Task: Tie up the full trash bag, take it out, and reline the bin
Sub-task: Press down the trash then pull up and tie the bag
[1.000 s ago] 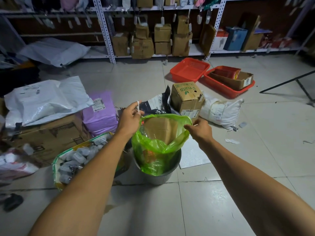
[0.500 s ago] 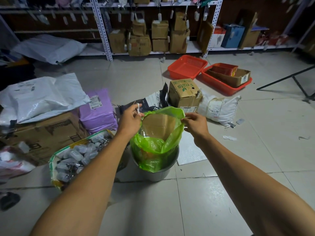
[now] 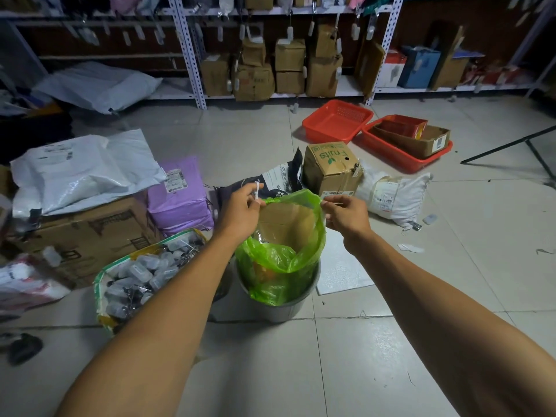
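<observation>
A storeroom floor (image 3: 376, 356) of pale glossy tiles runs back to white perforated-metal shelving (image 3: 189, 55) stacked with cardboard boxes. On the floor stands a round grey metal bin (image 3: 279, 310), lined with a thin, crinkled, translucent green bag (image 3: 288, 260). A flat sheet of brown cardboard (image 3: 285, 219) stands upright inside it, above crumpled contents.

Both bare arms reach forward and down, wrists level at the bag's mouth. The left hand (image 3: 239, 210) has its fingers curled, pinching a white drawstring (image 3: 257, 191) at the bag's left rim, the string sticking up past the fingertips. The right hand (image 3: 346, 215) has its fingers curled too, pinching the right rim, where another thin white string shows. Between the two sets of fingers the gathered green rim is stretched taut and lifted above the bin.

Just beyond the fingers sit a brown "Fruits" box (image 3: 329, 168) and a dark glossy mailer (image 3: 270, 179). Left of the left fingers lie a purple mailer (image 3: 180, 197) and a woven sack (image 3: 144, 275) of small clear plastic pieces. Far beyond the right fingers are red plastic baskets (image 3: 337, 120).
</observation>
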### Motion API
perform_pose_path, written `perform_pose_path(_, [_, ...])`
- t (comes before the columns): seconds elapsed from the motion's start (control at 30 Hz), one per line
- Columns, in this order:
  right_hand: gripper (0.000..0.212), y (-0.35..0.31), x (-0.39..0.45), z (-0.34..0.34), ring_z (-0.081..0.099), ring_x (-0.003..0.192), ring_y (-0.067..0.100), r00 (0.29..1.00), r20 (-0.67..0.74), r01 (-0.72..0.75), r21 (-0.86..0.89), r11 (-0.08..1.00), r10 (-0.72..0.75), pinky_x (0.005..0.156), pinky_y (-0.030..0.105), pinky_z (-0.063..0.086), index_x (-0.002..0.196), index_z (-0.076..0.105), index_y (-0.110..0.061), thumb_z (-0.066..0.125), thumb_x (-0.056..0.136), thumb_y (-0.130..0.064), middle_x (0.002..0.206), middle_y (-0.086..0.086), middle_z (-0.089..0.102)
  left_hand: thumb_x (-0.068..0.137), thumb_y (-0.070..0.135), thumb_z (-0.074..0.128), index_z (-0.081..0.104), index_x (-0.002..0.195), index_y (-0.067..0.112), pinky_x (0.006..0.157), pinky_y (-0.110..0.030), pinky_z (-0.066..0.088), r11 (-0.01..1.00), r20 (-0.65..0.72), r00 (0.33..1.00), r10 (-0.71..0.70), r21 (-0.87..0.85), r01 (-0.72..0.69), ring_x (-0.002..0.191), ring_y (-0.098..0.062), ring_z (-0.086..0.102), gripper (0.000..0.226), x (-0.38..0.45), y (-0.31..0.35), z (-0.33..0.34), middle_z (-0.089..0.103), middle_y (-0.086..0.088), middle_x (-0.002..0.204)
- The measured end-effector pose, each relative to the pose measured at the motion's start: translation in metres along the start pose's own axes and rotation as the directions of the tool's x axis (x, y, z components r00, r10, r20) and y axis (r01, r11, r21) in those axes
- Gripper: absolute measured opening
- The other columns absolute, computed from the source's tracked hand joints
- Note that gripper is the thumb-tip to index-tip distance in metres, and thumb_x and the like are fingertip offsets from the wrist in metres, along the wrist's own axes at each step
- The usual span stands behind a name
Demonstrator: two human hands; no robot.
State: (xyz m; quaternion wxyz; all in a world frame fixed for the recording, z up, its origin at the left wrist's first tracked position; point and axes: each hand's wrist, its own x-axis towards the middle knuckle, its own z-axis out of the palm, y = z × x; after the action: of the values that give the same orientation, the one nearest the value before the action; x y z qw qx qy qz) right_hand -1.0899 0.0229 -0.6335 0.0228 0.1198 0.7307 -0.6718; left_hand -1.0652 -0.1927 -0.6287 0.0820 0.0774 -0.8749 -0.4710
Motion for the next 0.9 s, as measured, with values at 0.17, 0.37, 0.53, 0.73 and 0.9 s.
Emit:
perform_pose_path(0.17, [0.007, 0.001, 0.002, -0.003, 0.062, 0.075, 0.027, 0.994, 0.083, -0.058, -0.207, 0.977, 0.076, 0.070, 0.040, 0.056, 0.083, 0.064, -0.015, 0.065, 0.089, -0.018, 0.087, 0.015, 0.065, 0.100, 0.012, 0.045, 0.051, 0.137, 0.023, 0.065, -0.040, 0.056, 1.000, -0.006, 1.000, -0.002, 0.022, 0.002, 0.079, -0.021, 0.068, 0.039, 0.000, 0.006, -0.002, 0.072, 0.004, 0.105])
perform_pose_path(0.37, [0.015, 0.005, -0.006, -0.018, 0.059, 0.068, 0.022, 0.981, 0.127, -0.090, -0.374, 0.923, 0.147, 0.066, 0.034, 0.051, 0.077, 0.069, -0.009, 0.066, 0.087, -0.019, 0.075, 0.011, 0.063, 0.100, 0.011, 0.046, 0.051, 0.137, 0.022, 0.060, -0.035, 0.052, 1.000, -0.006, 1.000, -0.010, 0.019, 0.010, 0.076, -0.017, 0.065, 0.039, 0.001, 0.007, -0.001, 0.071, 0.003, 0.107])
perform_pose_path(0.53, [0.013, -0.006, -0.008, -0.020, 0.058, 0.064, 0.021, 0.982, 0.145, -0.070, -0.305, 0.950, 0.119, 0.062, 0.030, 0.053, 0.081, 0.070, -0.004, 0.071, 0.085, -0.016, 0.071, 0.010, 0.060, 0.100, 0.008, 0.046, 0.053, 0.135, 0.020, 0.046, -0.019, 0.035, 1.000, -0.008, 1.000, 0.015, 0.005, -0.015, 0.055, -0.001, 0.046, 0.038, 0.001, 0.009, 0.004, 0.071, 0.000, 0.106])
perform_pose_path(0.73, [0.013, -0.029, -0.015, -0.009, 0.050, 0.060, 0.016, 0.975, 0.220, -0.012, -0.127, 0.992, 0.040, 0.057, 0.024, 0.049, 0.074, 0.066, -0.011, 0.070, 0.084, -0.005, 0.068, 0.008, 0.054, 0.098, 0.011, 0.048, 0.059, 0.129, 0.020, 0.083, -0.035, 0.056, 0.999, -0.035, 0.998, 0.050, 0.011, -0.049, 0.088, -0.014, 0.065, 0.034, 0.003, 0.015, 0.001, 0.073, 0.004, 0.096])
perform_pose_path(0.9, [0.014, -0.054, -0.012, -0.002, 0.049, 0.066, 0.017, 0.983, 0.181, 0.006, 0.025, 1.000, -0.010, 0.065, 0.029, 0.047, 0.075, 0.065, -0.013, 0.068, 0.085, -0.004, 0.076, 0.010, 0.056, 0.100, 0.012, 0.045, 0.060, 0.128, 0.022, 0.076, -0.028, 0.051, 0.998, -0.035, 0.997, 0.062, 0.005, -0.062, 0.095, -0.016, 0.065, 0.034, 0.007, 0.023, -0.008, 0.071, 0.005, 0.092])
